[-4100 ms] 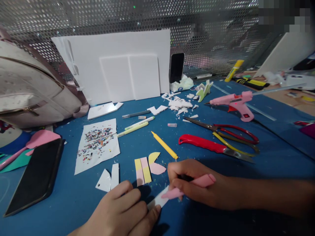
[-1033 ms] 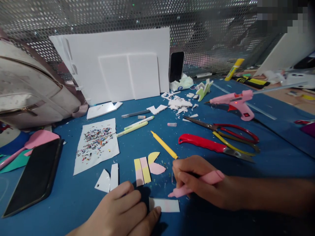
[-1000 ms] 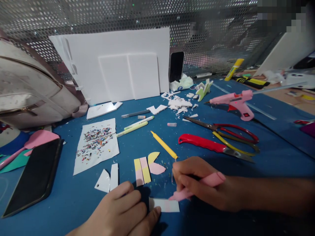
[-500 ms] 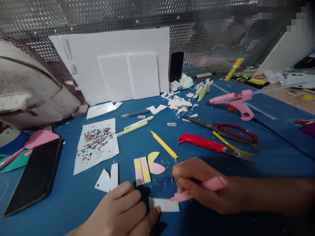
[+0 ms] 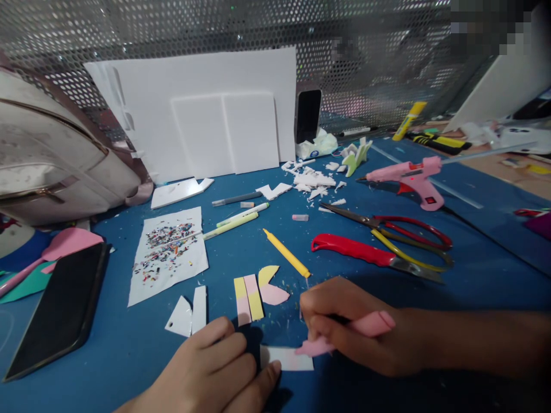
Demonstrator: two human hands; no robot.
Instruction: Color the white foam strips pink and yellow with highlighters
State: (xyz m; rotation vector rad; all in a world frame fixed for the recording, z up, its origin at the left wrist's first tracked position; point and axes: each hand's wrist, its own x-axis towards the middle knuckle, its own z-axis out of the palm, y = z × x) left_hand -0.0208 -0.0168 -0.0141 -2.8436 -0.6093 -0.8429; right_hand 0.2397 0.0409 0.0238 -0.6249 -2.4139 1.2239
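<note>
1. Down at the near side of the smooth blue table point(image 5: 241, 246), a white strip point(image 5: 284, 357), flat and rectangular, lies between the two hands; a faint pink patch tints its face.
2. The right hand point(image 5: 350, 324) has its fingers closed round a pink marker point(image 5: 317, 346), a thick, rounded barrel held slantwise; its tip meets the strip near the upper edge.
3. The left hand point(image 5: 219, 367) rests with fingers curled, one fingertip pressing the strip's left part; whether the others grip anything, I cannot tell.
4. Just beyond lie two narrow pieces point(image 5: 254, 298), straight-sided, part pink and part yellow; beside them sits a petal-shaped cutout point(image 5: 274, 293) in the same colours; left of these are a white triangle point(image 5: 181, 318) with a small hole and a slim white bar point(image 5: 200, 307).
5. A yellow pen point(image 5: 287, 254) lies aslant behind the cutout; to its right are a knife point(image 5: 350, 248) with a glossy red handle and metal scissors point(image 5: 371, 223).
6. Farther back, crumbly white scraps point(image 5: 314, 180) lie heaped; a smooth white board point(image 5: 150, 115) stands against perforated metal point(image 5: 370, 69); coloured specks point(image 5: 172, 244) cover a paper sheet point(image 5: 142, 293).
</note>
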